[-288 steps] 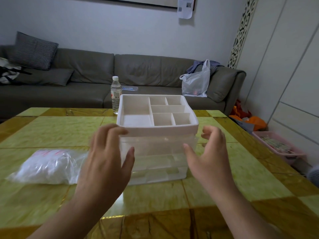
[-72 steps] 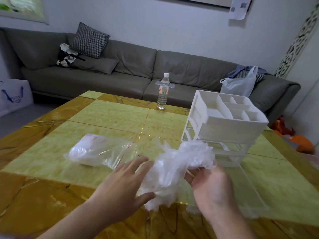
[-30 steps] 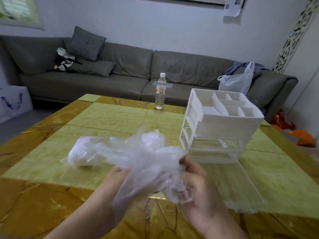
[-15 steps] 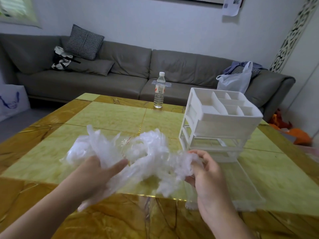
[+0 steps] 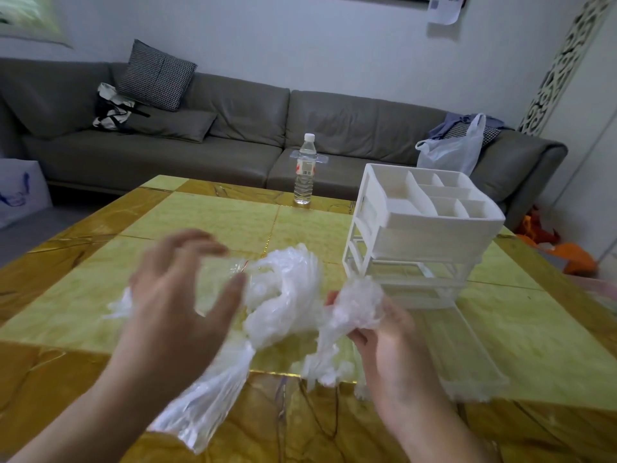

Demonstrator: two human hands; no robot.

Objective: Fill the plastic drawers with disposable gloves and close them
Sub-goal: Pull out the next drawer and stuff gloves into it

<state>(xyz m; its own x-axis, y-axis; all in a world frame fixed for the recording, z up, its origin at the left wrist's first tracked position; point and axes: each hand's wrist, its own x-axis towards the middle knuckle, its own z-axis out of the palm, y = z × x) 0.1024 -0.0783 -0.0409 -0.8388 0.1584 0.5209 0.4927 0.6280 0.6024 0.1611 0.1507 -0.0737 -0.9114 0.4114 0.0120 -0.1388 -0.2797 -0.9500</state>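
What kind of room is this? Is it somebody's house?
It looks like a living room in a home. A long grey sofa with a checked cushion runs along the wall, and a yellow tiled table stands in front of it with a water bottle on it.

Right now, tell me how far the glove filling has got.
Done: one clear drawer is pulled out of the white organizer onto the table, with no gloves visible in it. In hand: the right hand grips a wad of disposable gloves; the left hand is open. Left: filling and closing the drawers.
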